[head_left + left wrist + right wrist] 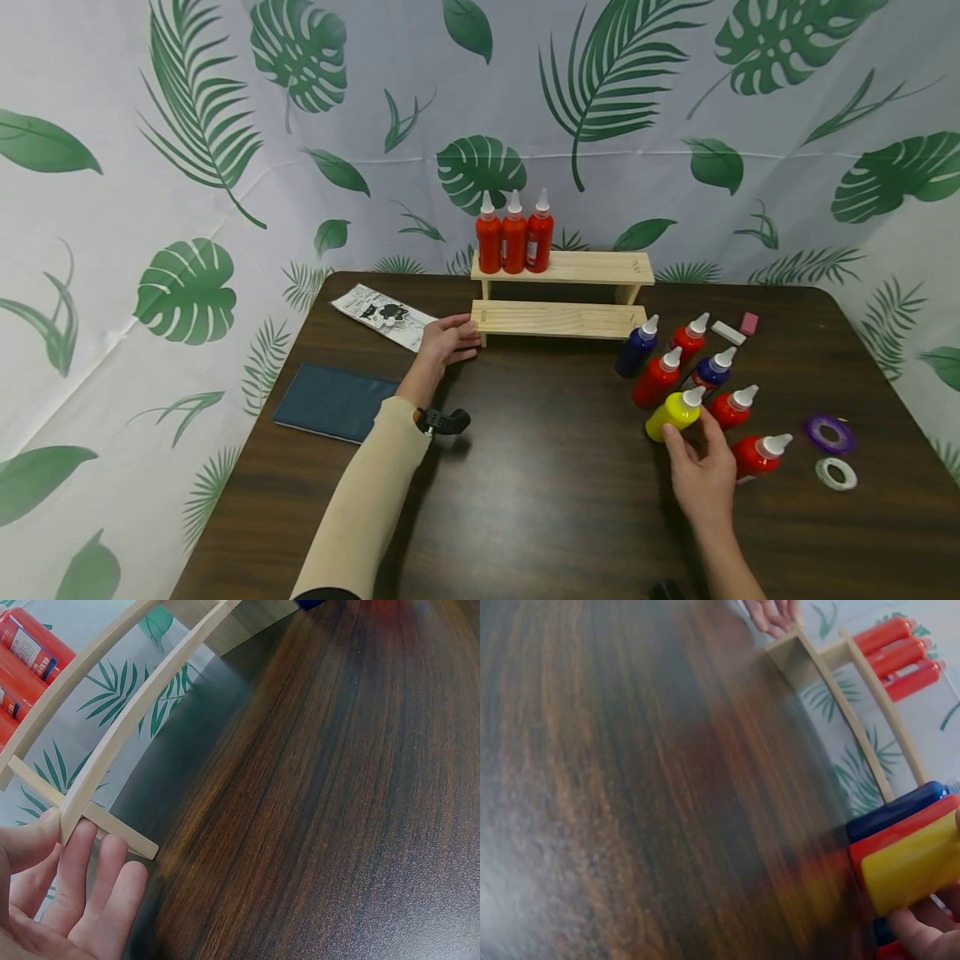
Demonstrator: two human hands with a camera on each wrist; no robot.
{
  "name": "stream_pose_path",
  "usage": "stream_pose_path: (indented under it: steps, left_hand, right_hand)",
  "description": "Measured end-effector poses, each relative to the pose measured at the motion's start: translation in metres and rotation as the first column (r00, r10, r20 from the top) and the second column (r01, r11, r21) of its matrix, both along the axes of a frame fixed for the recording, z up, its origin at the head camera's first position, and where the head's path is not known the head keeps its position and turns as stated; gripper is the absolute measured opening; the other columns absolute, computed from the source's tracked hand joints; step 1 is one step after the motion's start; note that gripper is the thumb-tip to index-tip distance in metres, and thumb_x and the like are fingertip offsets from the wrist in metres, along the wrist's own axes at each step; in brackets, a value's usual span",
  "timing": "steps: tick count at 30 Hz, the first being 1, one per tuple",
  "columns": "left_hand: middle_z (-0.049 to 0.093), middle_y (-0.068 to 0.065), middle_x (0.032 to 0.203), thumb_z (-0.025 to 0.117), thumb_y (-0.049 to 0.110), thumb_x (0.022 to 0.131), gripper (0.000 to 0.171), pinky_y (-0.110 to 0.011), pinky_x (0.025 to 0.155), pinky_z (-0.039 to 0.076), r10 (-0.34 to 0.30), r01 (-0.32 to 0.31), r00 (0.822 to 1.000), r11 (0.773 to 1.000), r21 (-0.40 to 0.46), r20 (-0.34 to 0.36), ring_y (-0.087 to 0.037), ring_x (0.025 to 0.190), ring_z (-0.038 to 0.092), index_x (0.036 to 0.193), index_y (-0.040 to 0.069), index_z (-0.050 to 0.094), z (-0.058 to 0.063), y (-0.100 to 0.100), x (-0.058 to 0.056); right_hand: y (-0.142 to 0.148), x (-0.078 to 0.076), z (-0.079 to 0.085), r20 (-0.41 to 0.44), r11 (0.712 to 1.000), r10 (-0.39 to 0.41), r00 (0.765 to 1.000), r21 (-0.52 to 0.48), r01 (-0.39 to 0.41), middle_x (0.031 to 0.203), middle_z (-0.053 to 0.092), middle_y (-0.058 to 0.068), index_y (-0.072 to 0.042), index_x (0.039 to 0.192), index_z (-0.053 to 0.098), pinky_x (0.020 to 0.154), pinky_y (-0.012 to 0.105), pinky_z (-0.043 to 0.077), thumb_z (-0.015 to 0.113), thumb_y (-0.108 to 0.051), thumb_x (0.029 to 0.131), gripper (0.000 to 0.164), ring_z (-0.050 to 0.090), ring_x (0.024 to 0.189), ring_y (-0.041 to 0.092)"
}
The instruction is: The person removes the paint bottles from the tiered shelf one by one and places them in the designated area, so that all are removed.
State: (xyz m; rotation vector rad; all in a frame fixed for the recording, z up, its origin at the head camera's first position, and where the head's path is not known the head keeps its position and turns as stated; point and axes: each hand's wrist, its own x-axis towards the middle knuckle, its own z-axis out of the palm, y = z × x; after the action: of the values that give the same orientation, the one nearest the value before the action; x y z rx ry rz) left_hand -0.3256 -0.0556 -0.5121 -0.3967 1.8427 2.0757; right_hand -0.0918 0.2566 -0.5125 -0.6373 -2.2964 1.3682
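Note:
My left hand [447,340] pinches the left end of the lower board of a two-step wooden rack [558,319], thumb on one face and fingers [79,859] on the other. Three red squeeze bottles [513,244] with white nozzle tips stand on its upper board at the left. My right hand [705,479] grips a yellow squeeze bottle [672,414] between thumb and fingers, at the front of a cluster on the table. Around it stand red bottles [656,382] and two dark blue bottles [636,350]. In the right wrist view the yellow bottle [911,866] overlaps a red one.
A dark blue pouch [333,402] and a printed white sheet [386,317] lie at the left. Right of the bottles are a purple tape roll [829,434], a white tape roll [836,474], and small white and pink blocks [749,323]. A leaf-print cloth hangs behind.

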Motion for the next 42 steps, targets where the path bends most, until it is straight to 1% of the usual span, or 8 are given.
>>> stream_pose_path:
  steps: [5, 19, 22, 26, 29, 32, 36, 42]
  left_hand:
    - [0.072, -0.012, 0.096, 0.071, 0.016, 0.088, 0.032, -0.032, 0.067, 0.059, -0.007, 0.007, 1.000, 1.000, -0.001, -0.008, -0.019, 0.081, 0.070, 0.119, 0.012, 0.067, -0.001, 0.000, -0.001]
    - [0.071, -0.015, 0.101, 0.071, 0.016, 0.088, 0.033, -0.033, 0.070, 0.059, -0.002, 0.002, 1.000, 1.000, -0.005, 0.005, -0.021, 0.085, 0.070, 0.120, 0.012, 0.067, -0.001, -0.001, 0.000]
    - [0.071, -0.015, 0.102, 0.071, 0.016, 0.088, 0.033, -0.033, 0.069, 0.059, -0.006, 0.006, 1.000, 1.000, -0.009, 0.003, -0.022, 0.086, 0.070, 0.120, 0.013, 0.067, 0.000, -0.001, 0.001]
    - [0.070, -0.016, 0.104, 0.071, 0.017, 0.088, 0.032, -0.032, 0.069, 0.059, -0.009, 0.009, 1.000, 1.000, -0.010, -0.004, -0.021, 0.086, 0.070, 0.120, 0.013, 0.067, 0.001, 0.000, 0.001]
    - [0.070, -0.017, 0.105, 0.071, 0.017, 0.088, 0.032, -0.032, 0.069, 0.059, -0.007, 0.007, 1.000, 1.000, -0.010, -0.006, -0.020, 0.084, 0.070, 0.120, 0.013, 0.067, 0.001, 0.000, 0.002]
    - [0.070, -0.017, 0.107, 0.071, 0.017, 0.088, 0.033, -0.032, 0.069, 0.059, -0.005, 0.005, 1.000, 1.000, -0.009, -0.005, -0.019, 0.082, 0.070, 0.120, 0.012, 0.066, 0.002, 0.000, 0.002]
    - [0.069, -0.018, 0.108, 0.071, 0.017, 0.088, 0.033, -0.032, 0.069, 0.059, -0.003, 0.003, 1.000, 1.000, -0.010, -0.010, -0.019, 0.082, 0.070, 0.121, 0.012, 0.066, 0.003, -0.001, 0.002]
    - [0.068, -0.019, 0.110, 0.070, 0.017, 0.089, 0.033, -0.032, 0.069, 0.059, -0.012, 0.012, 1.000, 1.000, -0.014, -0.003, -0.021, 0.086, 0.070, 0.121, 0.012, 0.065, 0.004, 0.000, 0.001]
  right_hand:
    - [0.001, -0.002, -0.003, 0.029, 1.000, 0.007, 1.000, -0.012, -0.006, 0.140, 0.049, 0.012, -0.009, 0.144, 0.041, 0.096, 0.045, 0.046, 0.057, -0.024, 0.097, 0.052, 0.050, 0.123, 0.029]
    - [0.003, -0.005, -0.006, 0.062, 1.000, 0.014, 0.998, 0.000, -0.014, 0.150, 0.039, 0.010, -0.011, 0.148, 0.035, 0.096, 0.052, 0.044, 0.056, -0.026, 0.097, 0.057, 0.042, 0.133, 0.032]
    - [0.001, -0.002, -0.002, 0.052, 1.000, -0.005, 0.999, 0.003, 0.005, 0.149, 0.041, 0.008, -0.015, 0.149, 0.036, 0.095, 0.049, 0.044, 0.058, -0.026, 0.096, 0.058, 0.045, 0.130, 0.032]
    - [-0.004, 0.001, 0.010, 0.004, 0.999, -0.050, 0.999, 0.021, 0.050, 0.145, 0.047, 0.004, -0.025, 0.146, 0.040, 0.095, 0.035, 0.046, 0.062, -0.023, 0.094, 0.057, 0.052, 0.124, 0.029]
    - [-0.007, 0.003, 0.023, -0.093, 0.996, -0.067, 0.993, 0.059, 0.073, 0.140, 0.052, 0.001, -0.026, 0.143, 0.046, 0.095, 0.021, 0.046, 0.066, -0.017, 0.091, 0.056, 0.055, 0.122, 0.021]
    - [-0.010, 0.004, 0.038, -0.242, 0.990, -0.053, 0.969, 0.115, 0.083, 0.134, 0.057, 0.000, -0.021, 0.138, 0.053, 0.091, 0.014, 0.046, 0.069, -0.009, 0.088, 0.054, 0.056, 0.120, 0.012]
    - [-0.015, -0.002, 0.064, -0.412, 0.989, 0.035, 0.910, 0.147, 0.029, 0.130, 0.060, 0.000, -0.018, 0.134, 0.057, 0.092, 0.018, 0.048, 0.069, 0.000, 0.085, 0.053, 0.056, 0.119, 0.012]
    - [-0.036, -0.029, 0.100, -0.518, 0.973, 0.184, 0.835, 0.215, -0.082, 0.131, 0.060, 0.002, -0.016, 0.132, 0.059, 0.099, 0.024, 0.045, 0.069, 0.001, 0.084, 0.051, 0.055, 0.121, 0.018]
